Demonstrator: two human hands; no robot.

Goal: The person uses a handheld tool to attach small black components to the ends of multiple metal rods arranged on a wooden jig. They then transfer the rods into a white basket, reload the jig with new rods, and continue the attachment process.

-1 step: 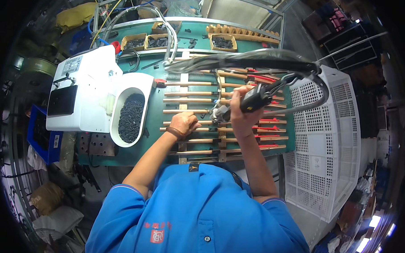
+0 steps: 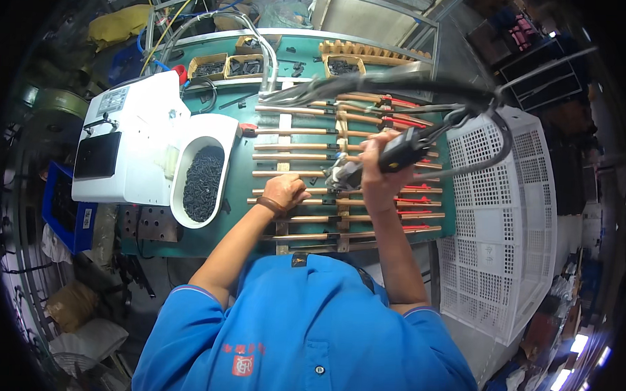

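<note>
My right hand [image 2: 382,177] is wrapped round a black power screwdriver [image 2: 401,150], which slants down to the left. Its metal nose [image 2: 338,177] is over the middle of a row of tan, copper-toned rods [image 2: 287,147], beside a small black fitting. Whether the tip touches that fitting I cannot tell. My left hand [image 2: 285,193], a brown band at its wrist, is closed over one rod [image 2: 318,191] just left of the nose. The rods lie crosswise on wooden strips [image 2: 286,120], several with red pieces [image 2: 413,200] at their right ends.
On the left stands a white machine [image 2: 140,120] with an oval tray [image 2: 179,191] of small black screws. Open boxes [image 2: 227,67] of black parts line the back, near a notched wooden rack [image 2: 380,52]. A white plastic crate [image 2: 491,229] stands right; a thick cable [image 2: 427,86] arches overhead.
My right hand and the screwdriver have shifted slightly right and toward me. The overhead cable has swung a little. My left hand stays on the rod.
</note>
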